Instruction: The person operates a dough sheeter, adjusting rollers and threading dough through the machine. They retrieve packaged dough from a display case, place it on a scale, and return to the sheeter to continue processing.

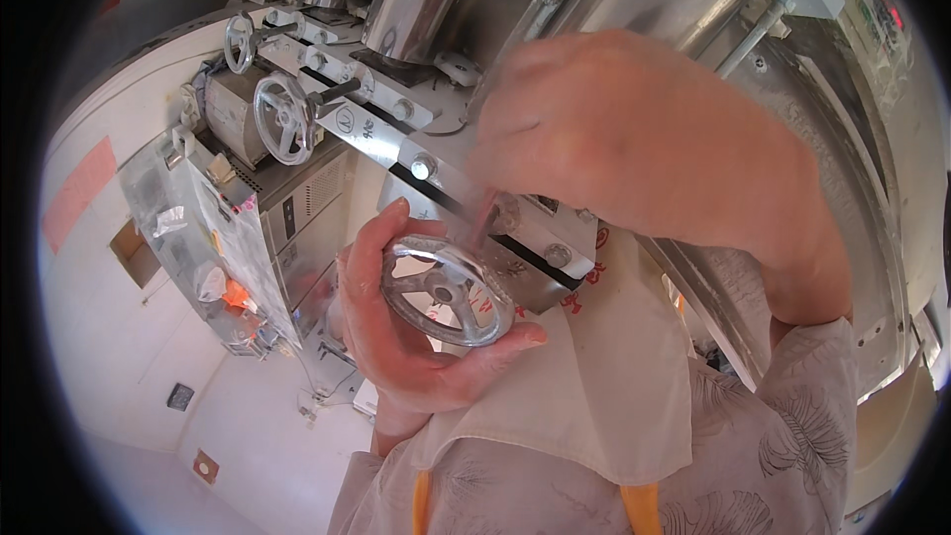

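Head view: handwheel (444, 292) inside curled left fingers (367, 265)

Wears a pale greyish-mauve shirt (733, 421) scattered with thin dark outlines of feathery leaves, drawn denser toward the right side. Has the right sleeve (817, 362) cut short and loose, ending near the elbow, and shows only a little of the left sleeve (355, 488) near the lower edge of view. Over the shirt, wears a plain beige apron (560, 386) with a curved upper hem, soft creases and red printed lettering (598, 272) farther down, partly hidden. Has two flat yellow-orange straps (641, 508) running up from the hem, one to each side of the chest. Shows both left hand (384, 312) and right hand (570, 124) bare.
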{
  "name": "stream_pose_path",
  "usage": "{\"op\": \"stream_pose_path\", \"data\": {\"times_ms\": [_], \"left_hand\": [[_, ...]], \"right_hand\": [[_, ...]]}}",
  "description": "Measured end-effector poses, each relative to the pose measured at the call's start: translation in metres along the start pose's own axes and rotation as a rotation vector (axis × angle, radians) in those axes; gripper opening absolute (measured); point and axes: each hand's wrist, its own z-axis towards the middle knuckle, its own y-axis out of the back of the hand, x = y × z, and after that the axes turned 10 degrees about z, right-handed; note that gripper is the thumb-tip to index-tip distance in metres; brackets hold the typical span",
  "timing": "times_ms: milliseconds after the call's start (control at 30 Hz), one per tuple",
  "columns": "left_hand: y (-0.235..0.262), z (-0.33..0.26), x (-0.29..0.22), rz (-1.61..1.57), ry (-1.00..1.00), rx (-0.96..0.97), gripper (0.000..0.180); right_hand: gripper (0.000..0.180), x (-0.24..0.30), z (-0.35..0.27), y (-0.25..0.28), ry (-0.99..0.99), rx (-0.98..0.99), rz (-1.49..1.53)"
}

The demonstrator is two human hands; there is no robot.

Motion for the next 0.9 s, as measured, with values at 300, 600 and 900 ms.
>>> {"op": "stream_pose_path", "data": {"times_ms": [300, 600, 900], "left_hand": [[-0.001, -0.001, -0.001, -0.027, 0.023, -0.008, 0.142], [-0.011, 0.001, -0.002, -0.014, 0.047, -0.117, 0.142], [-0.004, 0.000, 0.001, 0.022, -0.036, -0.077, 0.139]], "right_hand": [[0.016, 0.000, -0.001, -0.004, 0.022, -0.049, 0.032], [0.011, 0.000, 0.000, -0.002, 0.043, -0.112, 0.027], [0.011, 0.006, 0.002, 0.001, 0.021, -0.041, 0.019]]}}
